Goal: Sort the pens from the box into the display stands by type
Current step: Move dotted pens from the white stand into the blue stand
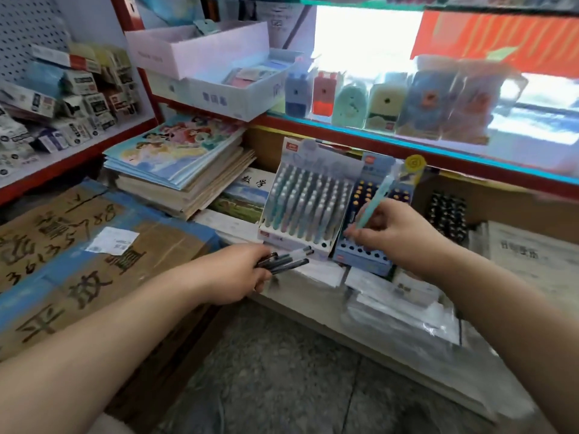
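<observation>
My left hand (241,270) grips a bunch of several dark pens (286,260), their tips pointing right toward the stands. My right hand (394,233) pinches a mint-green pen (374,203), held upright and tilted over the blue display stand (366,260), whose front rows of holes are mostly bare. To its left stands a white display stand (308,202) packed with pastel pens. A third stand with dark pens (446,214) sits further right. The box of pens is not in view.
A stack of colouring books (178,155) lies left of the stands, with a flattened cardboard carton (94,245) beside it. Plastic-wrapped packets (401,311) lie on the low shelf in front. Sharpeners (385,104) line the glass shelf above.
</observation>
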The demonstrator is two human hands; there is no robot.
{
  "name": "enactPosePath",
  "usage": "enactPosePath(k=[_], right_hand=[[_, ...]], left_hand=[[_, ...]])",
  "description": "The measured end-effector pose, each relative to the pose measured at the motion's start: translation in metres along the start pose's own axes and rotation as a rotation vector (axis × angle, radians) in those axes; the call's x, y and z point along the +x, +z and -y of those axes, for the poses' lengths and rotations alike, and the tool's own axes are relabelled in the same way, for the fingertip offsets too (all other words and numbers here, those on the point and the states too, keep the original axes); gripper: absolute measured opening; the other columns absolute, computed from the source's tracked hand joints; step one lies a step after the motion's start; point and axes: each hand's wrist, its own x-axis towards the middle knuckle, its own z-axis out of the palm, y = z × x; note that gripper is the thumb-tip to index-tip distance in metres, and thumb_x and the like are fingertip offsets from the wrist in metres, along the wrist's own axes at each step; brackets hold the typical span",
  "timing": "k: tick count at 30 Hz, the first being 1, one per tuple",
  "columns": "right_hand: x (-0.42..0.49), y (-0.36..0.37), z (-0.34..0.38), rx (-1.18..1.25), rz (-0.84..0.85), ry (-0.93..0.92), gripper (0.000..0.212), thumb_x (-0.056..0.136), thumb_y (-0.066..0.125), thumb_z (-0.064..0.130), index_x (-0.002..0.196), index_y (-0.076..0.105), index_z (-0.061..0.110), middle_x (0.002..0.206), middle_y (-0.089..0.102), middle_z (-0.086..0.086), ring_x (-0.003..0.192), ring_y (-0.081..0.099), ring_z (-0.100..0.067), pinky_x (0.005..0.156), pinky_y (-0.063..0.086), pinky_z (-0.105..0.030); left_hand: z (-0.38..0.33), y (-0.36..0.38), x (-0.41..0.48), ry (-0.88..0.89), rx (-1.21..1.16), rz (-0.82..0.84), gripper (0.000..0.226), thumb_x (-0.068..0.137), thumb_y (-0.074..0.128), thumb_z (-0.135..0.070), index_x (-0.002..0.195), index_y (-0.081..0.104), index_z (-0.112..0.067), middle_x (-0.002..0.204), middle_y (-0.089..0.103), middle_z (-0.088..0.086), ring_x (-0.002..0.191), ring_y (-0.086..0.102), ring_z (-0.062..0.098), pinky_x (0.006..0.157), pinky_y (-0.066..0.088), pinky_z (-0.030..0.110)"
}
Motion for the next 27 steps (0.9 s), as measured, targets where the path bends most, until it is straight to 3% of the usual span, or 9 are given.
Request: enactPosePath(k=[2,4,6,8,10,12,15,20,27], right_hand=[[0.011,0.009,-0.004,0.055,-0.011,0.036,0.017,0.095,0.066,0.005,0.106,0.057,0.015,0.103,0.074,-0.01,0.086,0.07,-0.019,0.074,0.058,-0.034],[0.023,0.017,-0.004,0.146,-0.002,0.077,0.011,0.097,0.063,0.003,0.103,0.06,0.012,0.1,0.073,-0.013,0.082,0.07,-0.021,0.076,0.061,-0.039],[0.034,0.023,-0.002,0.277,-0.015,0.114,0.005,0.101,0.061,0.012,0.1,0.064,0.009,0.098,0.073,-0.017,0.087,0.071,-0.029,0.084,0.061,-0.046],[0.043,0.027,-0.005,0.31,-0.045,0.158,0.02,0.104,0.056,0.026,0.1,0.066,0.008,0.095,0.073,-0.016,0.091,0.072,-0.03,0.087,0.061,-0.047],[0.047,0.028,-0.013,0.123,-0.088,0.112,0.022,0.104,0.054,0.03,0.1,0.066,0.012,0.09,0.073,-0.01,0.086,0.072,-0.025,0.088,0.06,-0.046],[0.048,0.03,-0.022,-0.048,-0.119,0.019,0.01,0.102,0.06,0.029,0.099,0.064,0.02,0.088,0.071,-0.003,0.084,0.07,-0.02,0.086,0.059,-0.044],[0.047,0.037,-0.033,-0.091,-0.155,-0.037,0.013,0.097,0.068,0.03,0.103,0.058,0.026,0.093,0.065,0.001,0.086,0.066,-0.019,0.081,0.058,-0.042],[0.053,0.051,-0.041,-0.112,-0.139,-0.015,0.014,0.103,0.055,0.039,0.096,0.056,0.027,0.088,0.069,-0.002,0.085,0.068,-0.02,0.079,0.057,-0.049],[0.063,0.055,-0.047,-0.284,-0.173,-0.009,0.033,0.098,0.063,0.042,0.092,0.063,0.01,0.078,0.066,-0.007,0.071,0.063,-0.021,0.069,0.056,-0.041]], left_hand=[[0.003,0.002,0.012,-0.013,-0.002,0.019,0.01,0.103,0.052,-0.026,0.094,0.057,-0.025,0.09,0.07,-0.002,0.076,0.066,0.017,0.074,0.056,0.039],[0.004,0.002,0.022,-0.011,-0.013,0.021,0.01,0.102,0.052,-0.026,0.093,0.057,-0.025,0.09,0.07,-0.002,0.076,0.067,0.018,0.075,0.056,0.04],[0.004,0.002,0.031,0.0,-0.027,0.009,0.011,0.102,0.052,-0.026,0.093,0.057,-0.027,0.088,0.07,-0.003,0.076,0.068,0.017,0.074,0.057,0.041],[0.004,0.002,0.039,0.013,-0.042,-0.006,0.008,0.102,0.052,-0.025,0.098,0.058,-0.029,0.088,0.069,-0.006,0.076,0.067,0.014,0.073,0.057,0.037],[0.005,0.0,0.046,0.023,-0.059,-0.022,0.007,0.103,0.053,-0.026,0.104,0.058,-0.031,0.089,0.068,-0.008,0.076,0.065,0.007,0.07,0.055,0.03],[0.007,-0.002,0.051,0.034,-0.068,-0.024,0.007,0.103,0.053,-0.028,0.105,0.057,-0.033,0.089,0.067,-0.009,0.074,0.063,0.002,0.068,0.052,0.024],[0.01,-0.003,0.054,0.04,-0.041,-0.006,0.006,0.103,0.052,-0.027,0.102,0.056,-0.032,0.09,0.066,-0.009,0.074,0.061,0.001,0.067,0.049,0.022],[0.017,0.001,0.056,0.028,0.007,0.012,0.007,0.104,0.052,-0.028,0.106,0.056,-0.033,0.09,0.065,-0.009,0.076,0.059,0.002,0.06,0.04,0.016],[0.018,0.004,0.057,0.042,0.039,0.013,0.01,0.103,0.052,-0.028,0.094,0.052,-0.032,0.092,0.062,-0.009,0.08,0.057,0.004,0.071,0.046,0.026]])
